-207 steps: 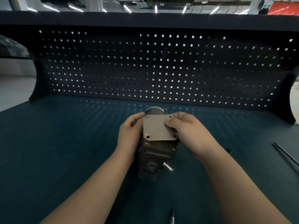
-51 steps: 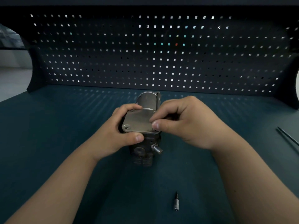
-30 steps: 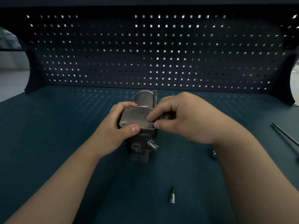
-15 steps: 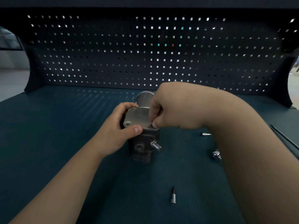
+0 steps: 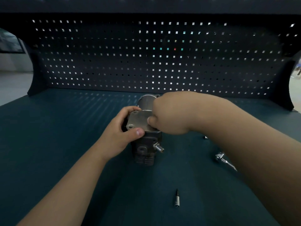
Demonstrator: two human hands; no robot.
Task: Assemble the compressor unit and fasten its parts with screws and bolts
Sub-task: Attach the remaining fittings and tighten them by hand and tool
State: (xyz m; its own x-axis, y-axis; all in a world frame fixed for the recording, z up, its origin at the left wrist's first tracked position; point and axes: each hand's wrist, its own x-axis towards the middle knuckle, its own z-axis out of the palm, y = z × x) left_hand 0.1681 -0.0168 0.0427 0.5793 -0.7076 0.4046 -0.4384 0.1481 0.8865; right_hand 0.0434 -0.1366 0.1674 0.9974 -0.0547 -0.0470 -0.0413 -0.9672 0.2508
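Head view: the only camera I have; it looks down over both forearms onto the bench.
Compressor unit (image 5: 144, 150): I see it standing on the dark teal table (image 5: 61, 144), about mid-frame and between the two hands. Its ribbed dark body faces me.
Nozzle (image 5: 158, 147): a short silver stub that juts from the body's right side, towards me.
Cover plate (image 5: 138, 120): a pale metal plate lying flat on top of the body. I can see two corner holes on its left side.
Cylinder (image 5: 146, 101): a shiny round part just behind the plate, partly hidden by the right hand.
Left hand (image 5: 119, 136): it grips the cover plate from the left, with the thumb against the near left corner and the fingers curled round the far left corner.
Right hand (image 5: 169, 115): it is curled tight over the plate's right part, with the thumb tip pressed on the top face. The fingertips are hidden from me, so I cannot tell whether they pinch anything small.
Driver bit (image 5: 177, 198): it lies alone on the table, near me and well apart from the unit.
Metal fitting (image 5: 220, 157): it lies on the table just beside the right forearm.
Small screw (image 5: 205, 137): a bright speck on the table under the right wrist, too small for me to make out more.
Pegboard (image 5: 114, 62): a dark perforated wall that closes off the back of the table.
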